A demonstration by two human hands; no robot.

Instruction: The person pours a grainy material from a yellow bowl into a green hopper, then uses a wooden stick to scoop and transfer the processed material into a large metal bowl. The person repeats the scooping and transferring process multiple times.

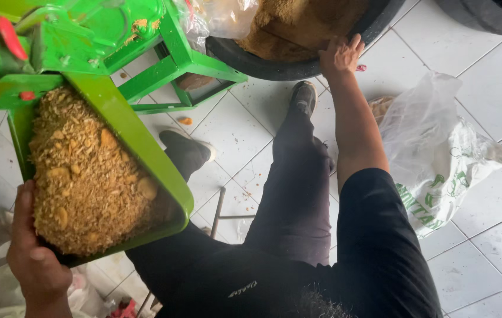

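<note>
Green metal machine fills the corner at ten o'clock, and its sloping feed tray runs down toward seven o'clock, heaped with coarse yellow-brown chopped meal. Judging from that heap, the tray is about full, with none of it cleared from the lower end, so I would say most of what is in the tray remains to be worked.

At twelve o'clock sits a big black tub, part out of view, holding a mound of finer brown meal. It looks well filled already, though how deep I cannot tell. A clear plastic bag hangs just beside its rim.

At three o'clock a white plastic sack lies crumpled on the white tiled floor; it looks slack, and a little brownish stuff shows at its mouth.

The person in black clothes sits between machine and tub, legs stretched toward twelve. The right hand reaches out to the tub's rim, fingers spread open and resting on the edge, gripping nothing. The left hand, at eight o'clock, is closed around the lower edge of the tray, thumb along its side.

A small red scrap lies on the tile just beside the right hand.
</note>
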